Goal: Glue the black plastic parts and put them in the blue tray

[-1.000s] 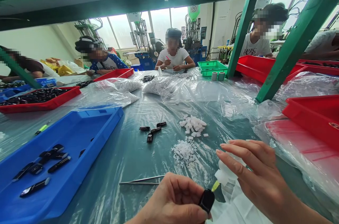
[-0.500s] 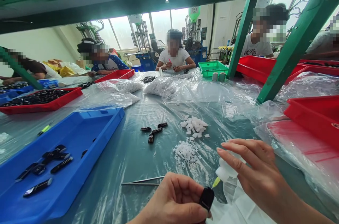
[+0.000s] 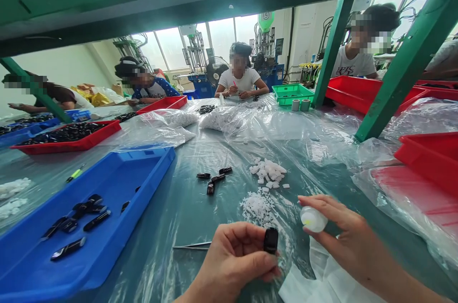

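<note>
My left hand pinches a small glossy black plastic piece between thumb and fingers. My right hand grips a small white squeeze bottle, a bit of yellow showing on its end. Below that hand lies a crumpled white cloth or tissue. Metal tweezers rest on the plastic sheet, partly hidden behind my left hand. Beyond my hands are a heap of tiny white bits, a pile of larger white pieces and several loose black pieces.
At the left, a blue tray holds several black pieces. A fuller red tray stands behind it. Another red tray is at the right, near a slanting green post. Co-workers sit across the table.
My right hand has closed round the bottle and tipped it, its yellow tip now away from the black piece. My left hand has turned the black piece more upright. The whole view has shifted slightly.
</note>
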`<action>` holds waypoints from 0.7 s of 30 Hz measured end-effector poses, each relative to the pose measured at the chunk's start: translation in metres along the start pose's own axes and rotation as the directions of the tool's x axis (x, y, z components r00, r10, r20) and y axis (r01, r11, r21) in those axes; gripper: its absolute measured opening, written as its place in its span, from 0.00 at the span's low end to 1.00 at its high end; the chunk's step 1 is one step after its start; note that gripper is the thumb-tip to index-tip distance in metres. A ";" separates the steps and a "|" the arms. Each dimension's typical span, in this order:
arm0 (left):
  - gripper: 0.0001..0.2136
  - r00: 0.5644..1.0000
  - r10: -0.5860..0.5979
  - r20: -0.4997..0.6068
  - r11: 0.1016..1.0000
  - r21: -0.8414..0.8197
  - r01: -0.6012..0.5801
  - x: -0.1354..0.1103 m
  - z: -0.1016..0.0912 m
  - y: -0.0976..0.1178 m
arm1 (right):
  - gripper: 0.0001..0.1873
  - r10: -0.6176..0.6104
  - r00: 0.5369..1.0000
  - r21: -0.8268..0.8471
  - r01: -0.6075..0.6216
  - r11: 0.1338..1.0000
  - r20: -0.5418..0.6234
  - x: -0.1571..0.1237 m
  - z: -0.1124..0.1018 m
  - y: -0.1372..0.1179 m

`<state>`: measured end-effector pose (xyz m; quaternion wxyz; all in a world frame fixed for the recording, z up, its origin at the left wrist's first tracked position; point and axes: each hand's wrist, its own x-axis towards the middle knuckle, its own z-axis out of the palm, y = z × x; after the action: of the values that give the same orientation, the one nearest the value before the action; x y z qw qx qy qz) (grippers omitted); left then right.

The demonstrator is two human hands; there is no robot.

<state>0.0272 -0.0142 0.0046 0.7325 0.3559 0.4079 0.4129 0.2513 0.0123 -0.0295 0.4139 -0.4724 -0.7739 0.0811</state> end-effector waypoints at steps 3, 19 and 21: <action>0.10 0.988 0.112 -0.111 0.994 0.011 -0.112 0.000 -0.003 0.008 | 0.19 0.257 0.953 0.171 -0.283 0.944 0.162 -0.005 0.006 0.004; 0.11 0.983 0.053 -0.178 0.982 -0.168 -0.083 -0.001 -0.001 0.013 | 0.29 0.536 0.770 0.385 -0.637 0.668 0.345 -0.010 0.018 0.002; 0.11 0.986 0.018 -0.165 0.984 -0.169 -0.046 -0.001 0.000 0.010 | 0.30 0.512 0.768 0.369 -0.637 0.677 0.385 -0.010 0.018 0.006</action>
<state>0.0231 -0.0110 0.0136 0.7181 0.2627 0.4232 0.4860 0.2453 0.0121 -0.0501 0.3693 -0.5611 -0.5843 0.4553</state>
